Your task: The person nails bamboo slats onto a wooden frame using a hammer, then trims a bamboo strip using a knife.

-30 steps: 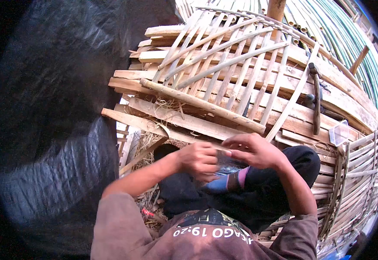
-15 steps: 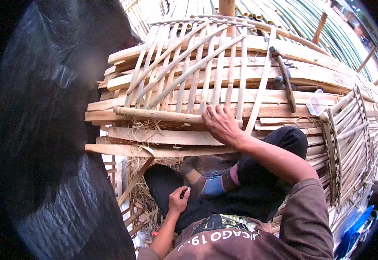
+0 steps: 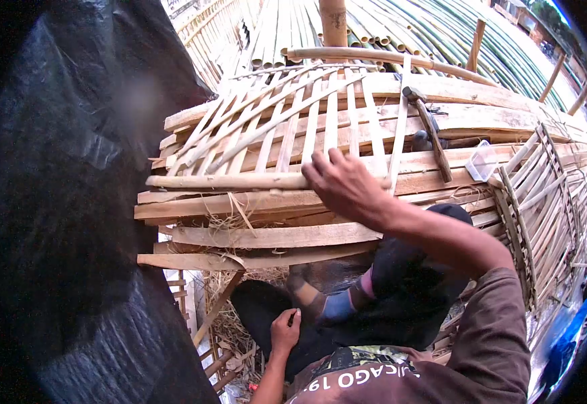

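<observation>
A slatted bamboo panel (image 3: 293, 138) lies across long wooden boards (image 3: 273, 236), with loose diagonal strips (image 3: 286, 124) on top of its slats. Its near edge is a thicker bamboo rail (image 3: 233, 182). My right hand (image 3: 350, 188) curls over this rail right of its middle, fingers bent, and hides the part beneath it. Down by my lap, my left hand (image 3: 285, 331) is closed with the thumb up. A small dark spot shows at its fingers; what it holds, if anything, is unclear.
A hammer (image 3: 431, 138) rests on the boards to the right, near a clear plastic container (image 3: 483, 161). More slatted panels (image 3: 542, 188) stack at far right. Black sheeting (image 3: 91, 202) hangs on the left. Bamboo poles (image 3: 414, 34) lie behind an upright post (image 3: 334, 23).
The view has tilted up. Against the boards, the panel's near rail has shifted left and away from me, with my right hand at it. My left hand stays closed by my lap.
</observation>
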### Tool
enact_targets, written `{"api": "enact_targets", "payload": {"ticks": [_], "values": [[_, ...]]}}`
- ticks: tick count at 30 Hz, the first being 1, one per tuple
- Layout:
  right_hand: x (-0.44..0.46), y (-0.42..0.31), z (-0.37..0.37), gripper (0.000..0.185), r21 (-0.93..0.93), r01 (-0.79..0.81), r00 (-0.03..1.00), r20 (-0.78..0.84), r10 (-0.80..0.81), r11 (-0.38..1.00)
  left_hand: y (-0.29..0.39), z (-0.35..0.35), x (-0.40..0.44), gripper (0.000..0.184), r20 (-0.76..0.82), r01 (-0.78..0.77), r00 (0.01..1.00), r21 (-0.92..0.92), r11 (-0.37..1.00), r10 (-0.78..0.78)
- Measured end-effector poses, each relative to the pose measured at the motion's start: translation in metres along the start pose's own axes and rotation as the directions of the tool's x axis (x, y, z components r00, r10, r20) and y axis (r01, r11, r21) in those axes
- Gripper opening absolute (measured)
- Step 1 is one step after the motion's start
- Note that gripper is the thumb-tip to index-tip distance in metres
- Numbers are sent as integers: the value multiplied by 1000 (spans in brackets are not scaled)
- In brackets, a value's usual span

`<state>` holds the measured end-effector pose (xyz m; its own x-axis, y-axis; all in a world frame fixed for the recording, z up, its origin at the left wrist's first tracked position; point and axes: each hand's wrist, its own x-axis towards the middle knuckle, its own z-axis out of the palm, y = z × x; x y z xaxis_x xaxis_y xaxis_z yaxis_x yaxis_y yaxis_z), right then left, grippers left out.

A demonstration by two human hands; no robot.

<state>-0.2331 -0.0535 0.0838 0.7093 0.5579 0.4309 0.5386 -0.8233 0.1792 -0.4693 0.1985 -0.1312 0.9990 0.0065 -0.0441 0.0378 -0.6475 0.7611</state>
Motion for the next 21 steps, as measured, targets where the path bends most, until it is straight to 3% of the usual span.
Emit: {"api": "enact_targets", "payload": {"ticks": [2, 4, 6, 8, 10, 11, 13, 14, 15, 16, 17, 18, 19, 20, 21], "values": [[16, 20, -19, 15, -5, 58, 996, -68, -58, 998, 0, 1, 2, 23, 6, -1, 1000, -9, 1000, 1], [33, 38, -39, 16, 24, 29, 999, 21, -30, 999, 0, 2, 0, 23, 17, 0, 1000, -20, 1000, 1], [45, 58, -55, 20, -44, 51, 999, -18, -51, 998, -5, 3, 2, 23, 41, 44, 998, -26, 999, -42], [57, 90, -61, 14, 34, 34, 999, -19, -34, 999, -11, 5, -1, 22, 7, 4, 1000, -29, 1000, -4], [61, 114, -100, 20, 103, 109, 983, -160, -92, 989, -17, 5, -2, 22, -19, -40, 999, -31, 999, 39], [61, 126, -117, 17, 87, 120, 948, -306, -89, 989, -18, 6, -2, 22, -22, -38, 999, -24, 999, 38], [64, 161, -149, 12, 17, 103, 946, -311, -93, 995, -13, 6, 0, 22, 18, 12, 1000, -20, 1000, -12], [61, 173, -166, 10, -112, 117, 915, -375, -151, 987, -10, 5, 0, 22, 21, 3, 1000, -21, 1000, -2], [53, 172, -181, 10, -86, 46, 883, -462, -81, 995, -8, 3, 0, 22, 28, 16, 999, -2, 1000, -16], [45, 195, -197, 25, -203, -18, 922, -382, -62, 979, -7, 4, 3, 22, 32, 28, 999, 14, 1000, -28], [39, 208, -198, 22, 97, -220, 803, -547, 236, 971, -8, 5, 4, 22, 37, 18, 999, 12, 1000, -19], [27, 227, -212, 26, -109, -355, 800, -549, 242, 929, -10, 6, 3, 22, 40, 38, 998, 1, 999, -38], [-19, 242, -206, 28, 51, -183, 746, -643, 172, 982, -11, 7, 3, 22, 47, 58, 997, -10, 998, -58], [-31, 209, -214, 28, 401, -283, 647, -591, 482, 871, -9, 6, 4, 22, 65, 49, 997, -13, 999, -48], [-44, 176, -222, 29, 706, -296, 477, -474, 740, 643, -6, 4, 4, 22, 57, 49, 997, 3, 999, -49]]}}
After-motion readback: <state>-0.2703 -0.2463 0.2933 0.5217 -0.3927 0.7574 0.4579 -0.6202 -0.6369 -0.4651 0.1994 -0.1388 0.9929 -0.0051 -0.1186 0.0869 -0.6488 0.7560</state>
